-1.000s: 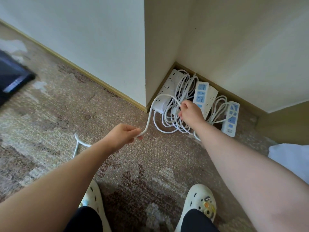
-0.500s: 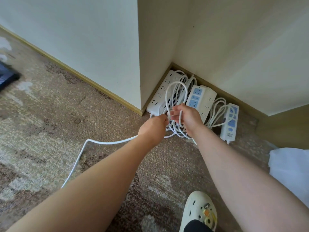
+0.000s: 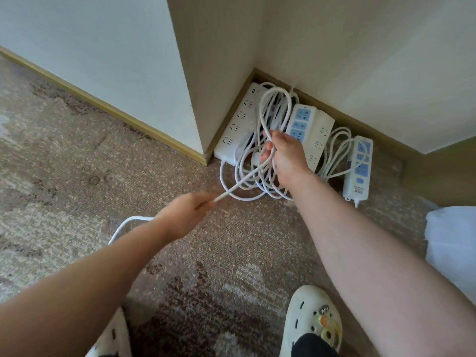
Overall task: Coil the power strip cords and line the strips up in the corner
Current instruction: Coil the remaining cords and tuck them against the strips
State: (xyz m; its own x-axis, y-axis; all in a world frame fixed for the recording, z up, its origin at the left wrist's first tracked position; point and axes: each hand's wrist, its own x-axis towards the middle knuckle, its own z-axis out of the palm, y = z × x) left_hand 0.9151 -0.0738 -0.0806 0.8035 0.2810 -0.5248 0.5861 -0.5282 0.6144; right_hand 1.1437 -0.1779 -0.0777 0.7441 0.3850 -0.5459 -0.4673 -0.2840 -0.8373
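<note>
Right hand [image 3: 286, 157] grips the coil [image 3: 260, 161]; left hand [image 3: 184, 215], at 7 o'clock, pinches the taut cord [image 3: 242, 182] — a hard pull risks dragging the strip [image 3: 238, 122] off the wall.

We look down on a worn, mottled brown carpet [image 3: 77, 155] that meets pale walls [image 3: 90, 42] edged with a yellow-brown skirting board [image 3: 108, 109]. A wall corner [image 3: 190, 99] juts toward us, forming a recess to its right. Soft daylight falls across the room, and white fabric [image 3: 450, 240] lies at the right edge.
</note>
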